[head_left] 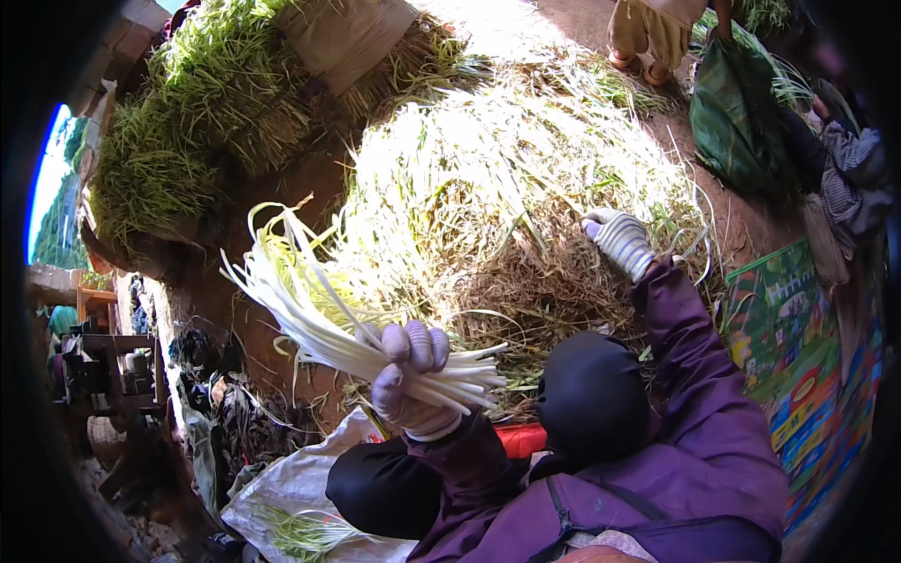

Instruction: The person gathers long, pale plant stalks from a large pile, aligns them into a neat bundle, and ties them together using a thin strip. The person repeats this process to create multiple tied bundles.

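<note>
**Stalk bundle (317, 324) in left hand (399, 402); right hand (621, 244) at heap (507, 202)**

The left hand, gloved, is closed around the middle of the stalk bundle. The thumb lies across the near side and the fingers curl over the far side. The bundle is held in front of the left knee (385, 497): its loose, curling ends fan out to the upper left, and its blunt ends project to the right.

The right hand, in a striped glove, is extended to the right side of the heap, fingers directed to the left. Whether it grips any stalks cannot be told.

The heap lies ahead of both hands. Its far portion is brightly sunlit; its near portion is shaded, brown and dry. The right knee (596, 394) is at its near edge.

A white sack (314, 469) lies beside the left knee and carries loose green stalks (310, 535). Stacks of green stalks (183, 178) occupy the far left. At the far right are a standing person (648, 33), a dark green bag (732, 113) and, nearer, a colourful printed sheet (798, 375).
</note>
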Tool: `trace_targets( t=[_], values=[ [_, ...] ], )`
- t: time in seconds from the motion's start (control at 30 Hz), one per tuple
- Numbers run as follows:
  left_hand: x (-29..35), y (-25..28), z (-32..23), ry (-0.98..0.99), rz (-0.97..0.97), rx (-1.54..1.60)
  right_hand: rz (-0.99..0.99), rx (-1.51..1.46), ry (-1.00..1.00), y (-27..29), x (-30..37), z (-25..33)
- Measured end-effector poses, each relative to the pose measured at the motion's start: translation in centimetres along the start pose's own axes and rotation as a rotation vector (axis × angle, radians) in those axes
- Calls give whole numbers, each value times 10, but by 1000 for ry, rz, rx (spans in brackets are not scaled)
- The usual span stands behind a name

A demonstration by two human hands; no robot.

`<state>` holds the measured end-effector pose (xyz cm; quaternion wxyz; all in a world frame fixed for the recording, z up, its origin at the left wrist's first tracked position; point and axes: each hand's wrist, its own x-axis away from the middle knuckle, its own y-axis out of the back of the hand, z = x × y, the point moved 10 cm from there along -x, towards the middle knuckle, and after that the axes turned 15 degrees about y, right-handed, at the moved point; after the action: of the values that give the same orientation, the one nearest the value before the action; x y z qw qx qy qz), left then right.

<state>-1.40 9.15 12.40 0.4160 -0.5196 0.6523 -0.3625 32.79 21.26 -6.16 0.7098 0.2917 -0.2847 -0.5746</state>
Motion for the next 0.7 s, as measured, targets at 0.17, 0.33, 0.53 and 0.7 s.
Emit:
trace_targets(
  t=[0.17, 0.33, 0.53, 0.7],
  values=[
    [-3, 61, 39, 225, -344, -29, -70, -751, -140, 90, 70, -24],
    [-3, 100, 75, 334, -380, 103, -450, -1456, 394, 225, 154, -22],
    [2, 104, 90, 415, -492, -80, -5, -815, -18, 75, 113, 54],
    [4, 115, 106, 494, -600, -213, -101, -258, 341, 22, 99, 104]
  ],
)
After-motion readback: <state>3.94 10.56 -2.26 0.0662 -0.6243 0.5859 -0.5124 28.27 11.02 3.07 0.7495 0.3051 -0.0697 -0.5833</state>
